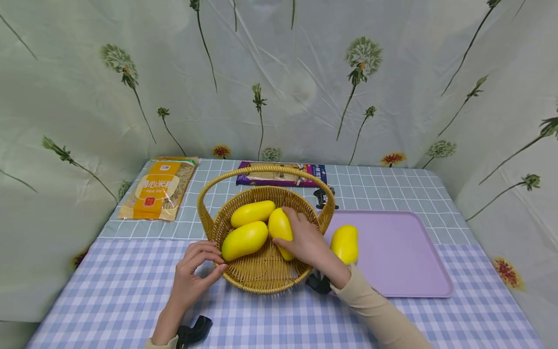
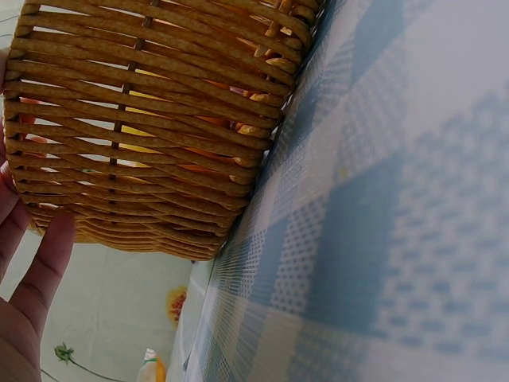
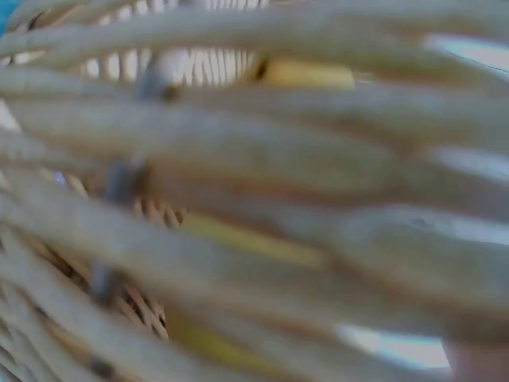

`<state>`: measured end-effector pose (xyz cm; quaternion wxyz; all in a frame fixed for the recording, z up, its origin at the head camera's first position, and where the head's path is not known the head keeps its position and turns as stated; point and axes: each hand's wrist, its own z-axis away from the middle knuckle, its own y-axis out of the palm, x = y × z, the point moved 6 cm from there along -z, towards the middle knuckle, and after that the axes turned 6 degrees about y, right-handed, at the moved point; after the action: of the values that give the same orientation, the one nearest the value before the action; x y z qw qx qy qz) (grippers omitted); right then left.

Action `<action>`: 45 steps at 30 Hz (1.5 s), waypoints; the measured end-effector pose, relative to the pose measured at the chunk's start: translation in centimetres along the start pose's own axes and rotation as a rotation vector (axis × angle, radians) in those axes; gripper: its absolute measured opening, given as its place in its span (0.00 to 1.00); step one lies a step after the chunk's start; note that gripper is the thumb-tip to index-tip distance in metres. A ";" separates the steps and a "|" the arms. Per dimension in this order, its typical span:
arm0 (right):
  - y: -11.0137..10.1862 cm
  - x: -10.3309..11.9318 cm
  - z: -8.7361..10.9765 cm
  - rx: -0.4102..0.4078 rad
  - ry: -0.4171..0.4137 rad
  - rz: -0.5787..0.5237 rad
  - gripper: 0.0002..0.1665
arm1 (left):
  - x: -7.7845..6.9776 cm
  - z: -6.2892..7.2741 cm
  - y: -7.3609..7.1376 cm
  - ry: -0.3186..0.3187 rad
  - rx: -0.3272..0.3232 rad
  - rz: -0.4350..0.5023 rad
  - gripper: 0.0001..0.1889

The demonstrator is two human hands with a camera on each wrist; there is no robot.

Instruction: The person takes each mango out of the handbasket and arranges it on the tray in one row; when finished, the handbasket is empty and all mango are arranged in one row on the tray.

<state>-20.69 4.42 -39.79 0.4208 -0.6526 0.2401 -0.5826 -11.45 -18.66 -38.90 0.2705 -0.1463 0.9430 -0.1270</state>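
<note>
A woven basket (image 1: 257, 276) with a tall arched handle stands on the checked cloth. My right hand (image 1: 307, 240) reaches inside and grips a yellow mango (image 1: 280, 223) at the basket's right side. Two other mangoes, one toward the back (image 1: 253, 213) and one in front (image 1: 245, 241), lie to its left. At the left rim, my left hand (image 1: 193, 271) holds the basket, and its thumb (image 2: 48, 267) presses the outer weave in the left wrist view. Blurred basket strands (image 3: 238, 159) fill the right wrist view, with yellow glimpsed through the gaps.
Right of the basket lies a lilac tray (image 1: 396, 252) with one mango (image 1: 345, 244) on its left part, beside my right forearm. An orange food packet (image 1: 157, 189) lies at the back left. Behind the basket handle is a purple packet (image 1: 283, 174). A small black object (image 1: 322, 198) sits nearby.
</note>
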 end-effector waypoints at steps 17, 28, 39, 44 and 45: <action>-1.1 0.1 1.5 -0.123 -0.034 -0.019 0.45 | 0.0 0.0 0.0 -0.012 0.005 -0.006 0.10; -1.7 0.6 2.7 -0.163 -0.135 -0.079 0.47 | -0.1 -0.1 0.1 -0.015 0.009 -0.007 0.09; -2.5 1.2 4.2 -0.200 -0.287 -0.121 0.49 | 0.0 -0.1 0.0 -0.018 0.006 -0.010 0.08; -2.7 1.1 4.7 -0.199 -0.295 -0.185 0.51 | 0.1 0.0 0.0 -0.024 0.006 -0.011 0.07; -2.7 1.0 4.9 -0.200 -0.302 -0.202 0.51 | 0.0 0.0 0.0 -0.025 0.006 -0.010 0.07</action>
<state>-16.29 6.35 -36.81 0.3249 -0.7918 0.1641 -0.4905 -11.48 -18.67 -38.93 0.2821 -0.1517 0.9384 -0.1293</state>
